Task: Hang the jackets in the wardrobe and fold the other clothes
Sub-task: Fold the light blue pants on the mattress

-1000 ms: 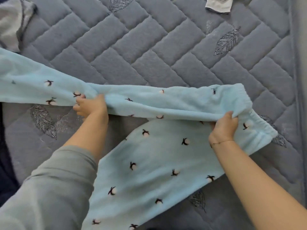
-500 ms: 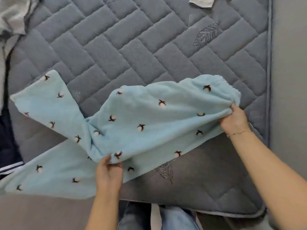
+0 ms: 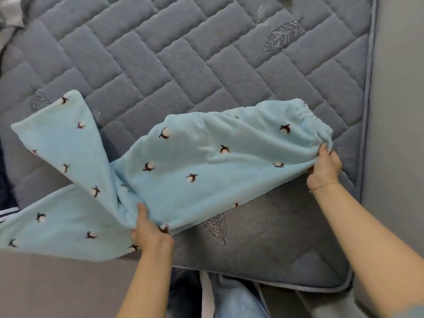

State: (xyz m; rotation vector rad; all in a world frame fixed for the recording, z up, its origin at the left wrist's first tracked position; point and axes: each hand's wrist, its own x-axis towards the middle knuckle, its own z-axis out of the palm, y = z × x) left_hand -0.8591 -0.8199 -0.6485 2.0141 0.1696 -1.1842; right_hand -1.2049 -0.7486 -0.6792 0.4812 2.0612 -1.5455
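Two hands on one garment. Light-blue fleece pyjama trousers [image 3: 206, 161] w/ small dark-and-white motifs, spread across centre of frame over a grey quilted mattress [image 3: 183, 65].

Right hand [image 3: 324, 167], right of centre: fingers curled, pinching the elastic waistband end; fabric bunched at the grip. Thin bracelet [image 3: 323, 185] on that wrist.

Left hand [image 3: 150, 232], lower centre: thumb up on top of fabric, fingers curled under, gripping near the crotch where the legs split. Fabric betw. the two hands sags a little, lifted off the mattress along its lower edge.

Trouser legs fan out to frame left: one angles to upper left, lying on mattress; other runs to lower left, past the mattress front edge.

Mattress: herringbone quilting, stitched feather motifs at upper right & lower centre. Piped edge along right side and bottom.

Far left edge: dark fabric w/ white stripes [image 3: 6, 212], mostly out of frame. Upper left corner: pale grey cloth [image 3: 10, 17], blurred. Bottom centre: person's jeans [image 3: 236, 297].
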